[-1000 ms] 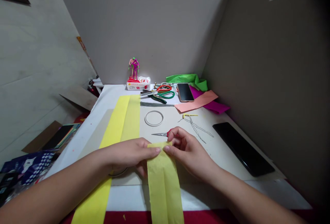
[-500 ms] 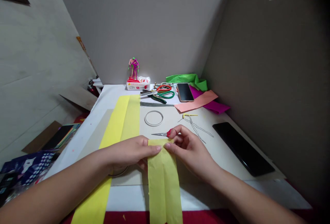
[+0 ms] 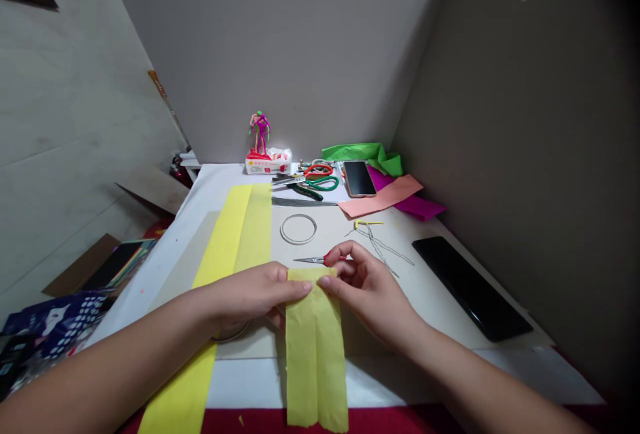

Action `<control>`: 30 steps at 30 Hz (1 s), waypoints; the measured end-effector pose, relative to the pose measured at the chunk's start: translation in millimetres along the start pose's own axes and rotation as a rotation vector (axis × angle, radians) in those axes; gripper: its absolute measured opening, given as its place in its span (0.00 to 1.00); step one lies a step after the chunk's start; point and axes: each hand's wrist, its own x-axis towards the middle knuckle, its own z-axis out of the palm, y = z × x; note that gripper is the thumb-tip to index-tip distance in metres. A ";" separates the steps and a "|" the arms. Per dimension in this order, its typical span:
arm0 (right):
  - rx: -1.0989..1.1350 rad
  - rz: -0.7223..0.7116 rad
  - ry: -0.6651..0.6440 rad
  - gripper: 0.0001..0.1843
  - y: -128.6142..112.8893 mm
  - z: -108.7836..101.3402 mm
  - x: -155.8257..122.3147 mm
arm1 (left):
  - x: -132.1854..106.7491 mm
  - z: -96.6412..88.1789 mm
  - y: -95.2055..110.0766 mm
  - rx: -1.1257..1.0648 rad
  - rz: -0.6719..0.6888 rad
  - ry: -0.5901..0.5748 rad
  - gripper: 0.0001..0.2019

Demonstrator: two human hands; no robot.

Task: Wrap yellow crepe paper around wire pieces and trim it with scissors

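Crepe paper strip (image 3: 316, 354) hangs in the middle of the view, its top edge held between both hands and its lower end reaching the near edge of the white table cover (image 3: 380, 381). A lengthwise crease runs down its centre. It looks light and soft, likely to tear or crumple if pulled hard, so the top corners, held with a broad, gentle pinch, seem the safest places to take hold.

The right hand (image 3: 367, 294) forms a narrow pinch at the top right corner, with the thumb and forefinger closed on the paper. The left hand (image 3: 253, 294) lies with its fingers flat across the top left corner, but its thumb is hidden, so whether it truly grips cannot be told.

Just above the strip, small scissors (image 3: 313, 261) with red handles lie beside the right hand's fingers. A longer yellow strip (image 3: 233, 267) runs beneath the left forearm. Farther back lie a wire ring (image 3: 299, 229) and twisted wire (image 3: 380, 251). Beyond them are larger scissors (image 3: 320, 182), a phone (image 3: 359, 179), and sheets of pink (image 3: 383, 197) and green paper (image 3: 363, 156). A black slab (image 3: 473, 287) lies to the right, and a small magenta figure (image 3: 260, 133) stands on a tissue pack (image 3: 267, 164).
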 end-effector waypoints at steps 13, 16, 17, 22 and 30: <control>-0.014 -0.002 -0.010 0.15 0.7 0.8 0.4 | -0.1 1.7 -1.5 -0.063 -0.015 -0.024 0.19; -0.023 0.001 -0.017 0.16 3.4 0.1 0.8 | 1.2 1.1 -2.3 -0.074 -0.016 0.012 0.17; -0.026 0.001 -0.019 0.17 4.3 -0.3 0.9 | 1.5 1.1 -2.2 -0.076 -0.019 0.021 0.17; -0.030 -0.006 -0.014 0.17 5.6 -1.6 1.1 | 2.3 0.5 -2.4 -0.083 -0.016 0.029 0.17; -0.141 0.047 -0.086 0.17 4.5 -1.2 1.3 | 1.6 0.4 -3.0 0.022 -0.067 0.033 0.17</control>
